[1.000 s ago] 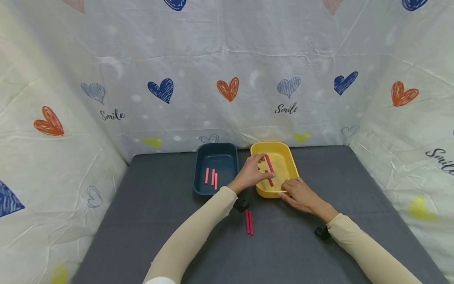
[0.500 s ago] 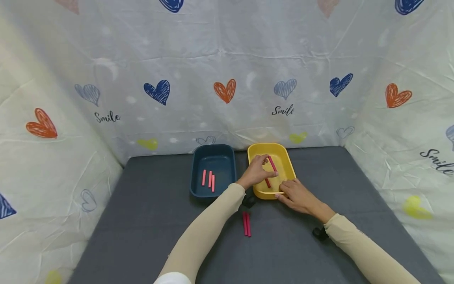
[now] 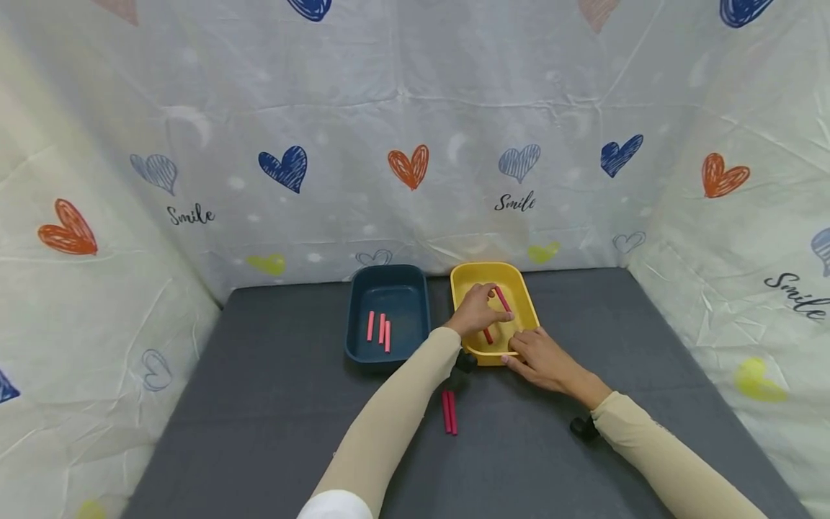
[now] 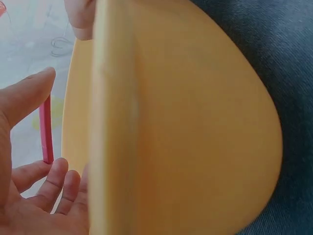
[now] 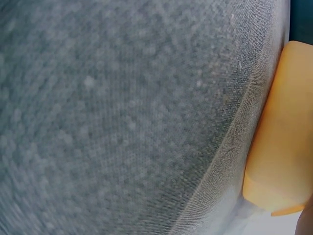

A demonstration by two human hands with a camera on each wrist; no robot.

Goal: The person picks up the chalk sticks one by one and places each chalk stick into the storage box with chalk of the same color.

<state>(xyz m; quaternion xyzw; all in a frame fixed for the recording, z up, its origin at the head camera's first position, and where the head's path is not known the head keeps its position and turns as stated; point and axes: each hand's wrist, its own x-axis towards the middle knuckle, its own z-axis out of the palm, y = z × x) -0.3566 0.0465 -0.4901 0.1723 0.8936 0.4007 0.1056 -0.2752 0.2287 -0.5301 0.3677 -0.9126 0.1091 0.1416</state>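
Left hand (image 3: 476, 311) pinches a pink stick (image 3: 502, 298) between thumb and fingers (image 4: 29, 93) over the yellow tray (image 3: 528, 306), near the table's (image 3: 259, 432) far edge; right hand (image 3: 537, 353) rests on the tray's near rim, fingers curled loosely over it. Likely risks: the thin, smooth stick could slip from so light a pinch and roll, or the light plastic tray could slide on the grey fabric if the right hand eases. Rounded tray, matte; a second stick (image 3: 487, 335) lies inside, three sticks (image 3: 379, 329) lie in the blue tray (image 3: 359, 317), two more sticks (image 3: 449, 412) lie on the cloth.
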